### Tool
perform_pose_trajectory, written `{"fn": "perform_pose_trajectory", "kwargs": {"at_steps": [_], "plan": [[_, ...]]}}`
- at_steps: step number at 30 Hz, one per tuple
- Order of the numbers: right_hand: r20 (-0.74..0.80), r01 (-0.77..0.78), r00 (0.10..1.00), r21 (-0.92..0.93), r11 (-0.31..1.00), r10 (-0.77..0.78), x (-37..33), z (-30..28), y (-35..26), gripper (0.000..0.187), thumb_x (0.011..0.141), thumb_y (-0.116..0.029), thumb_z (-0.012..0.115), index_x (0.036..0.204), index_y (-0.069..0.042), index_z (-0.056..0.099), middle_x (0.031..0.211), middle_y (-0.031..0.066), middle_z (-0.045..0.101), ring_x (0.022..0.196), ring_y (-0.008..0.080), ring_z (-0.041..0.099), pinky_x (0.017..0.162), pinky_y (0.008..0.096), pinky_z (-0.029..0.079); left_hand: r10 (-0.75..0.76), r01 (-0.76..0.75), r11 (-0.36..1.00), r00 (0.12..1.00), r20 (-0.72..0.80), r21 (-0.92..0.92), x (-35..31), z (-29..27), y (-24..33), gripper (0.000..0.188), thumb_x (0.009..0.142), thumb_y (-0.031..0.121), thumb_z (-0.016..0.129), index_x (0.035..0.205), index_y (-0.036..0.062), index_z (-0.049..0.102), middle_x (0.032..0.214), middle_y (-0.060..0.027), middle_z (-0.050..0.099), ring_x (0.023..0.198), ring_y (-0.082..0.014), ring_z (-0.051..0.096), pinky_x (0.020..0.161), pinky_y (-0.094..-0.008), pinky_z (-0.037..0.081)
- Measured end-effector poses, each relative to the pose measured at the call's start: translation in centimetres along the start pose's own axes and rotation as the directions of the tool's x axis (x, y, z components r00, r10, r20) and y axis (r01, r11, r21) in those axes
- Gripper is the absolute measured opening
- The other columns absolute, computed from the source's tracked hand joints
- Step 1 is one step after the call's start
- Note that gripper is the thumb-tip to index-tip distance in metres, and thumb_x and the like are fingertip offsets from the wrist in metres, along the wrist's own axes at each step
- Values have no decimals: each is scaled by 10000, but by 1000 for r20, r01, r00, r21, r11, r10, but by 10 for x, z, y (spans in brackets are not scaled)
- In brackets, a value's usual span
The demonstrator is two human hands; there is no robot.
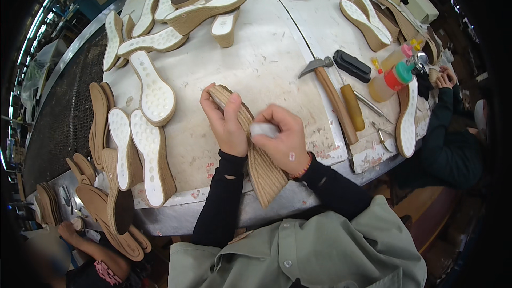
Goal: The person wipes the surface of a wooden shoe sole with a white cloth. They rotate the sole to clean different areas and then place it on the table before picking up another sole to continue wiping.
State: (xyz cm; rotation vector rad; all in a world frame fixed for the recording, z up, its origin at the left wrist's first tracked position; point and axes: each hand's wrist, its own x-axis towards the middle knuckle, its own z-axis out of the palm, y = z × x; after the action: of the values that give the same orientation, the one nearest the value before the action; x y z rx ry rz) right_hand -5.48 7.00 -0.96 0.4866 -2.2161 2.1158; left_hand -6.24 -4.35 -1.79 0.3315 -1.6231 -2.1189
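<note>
In the middle of the view, a wedge shoe sole [265, 178] with a woven, straw-coloured side is tilted on its edge above the white tabletop. My left hand [226, 122] grips its narrow toe end, thumb on the near side and fingers behind. Pinched in my right hand [286, 141] is a small white wad [264, 129], blurred, held against the woven side; its material is unclear. The sole's thick heel end points toward me, between my forearms. My right fingers partly cover the middle of the sole.
Several wedge soles with white dimpled tops, one of them [154, 93], lie left and at the back. At right are a hammer [333, 96], a black oblong object [352, 65], a green-capped bottle [392, 82] and another sole [408, 117]. Co-workers' hands [445, 77] [68, 230] show at both sides.
</note>
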Motion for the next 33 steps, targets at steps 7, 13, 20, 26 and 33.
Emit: {"fn": "perform_pose_trajectory", "kwargs": {"at_steps": [7,13,20,26,33], "plan": [[-131,-52,989,168,984,75,49,7,2,141,751,-87,632,834,17,584,715,48,580,642,99,530,624,247,454,47,-47,999,999,-26,8,2,-1,-6,451,918,203,494,1282,-2,324,1072,-95,455,965,-147,443,888,-272,357],[115,-76,991,99,992,64,6,-4,-5,221,768,-78,624,954,-1,532,791,54,535,729,87,511,600,247,436,35,-35,999,999,-14,25,2,-2,-7,421,927,208,466,1267,-5,336,1064,-88,456,945,-141,437,875,-267,355],[-81,31,996,-16,999,-32,35,-13,-8,266,788,-31,597,1040,-9,514,822,27,490,744,84,500,617,193,421,0,0,999,1000,-6,-40,-1,-1,-9,402,916,183,464,1253,0,344,1039,-80,458,906,-129,433,848,-258,354],[-156,127,973,-251,960,-170,46,-17,5,208,766,-54,632,953,-2,554,769,47,541,692,90,526,598,230,434,11,-9,999,999,34,-47,-1,3,-6,400,914,182,458,1256,7,345,1016,-73,460,882,-122,436,815,-259,371],[139,-229,965,32,973,223,-11,-39,-24,141,707,-49,674,802,17,593,697,57,608,655,86,572,603,235,458,-25,23,997,999,-31,-69,1,0,-4,383,917,160,442,1261,12,359,1016,-72,464,879,-119,437,812,-255,366]]}}
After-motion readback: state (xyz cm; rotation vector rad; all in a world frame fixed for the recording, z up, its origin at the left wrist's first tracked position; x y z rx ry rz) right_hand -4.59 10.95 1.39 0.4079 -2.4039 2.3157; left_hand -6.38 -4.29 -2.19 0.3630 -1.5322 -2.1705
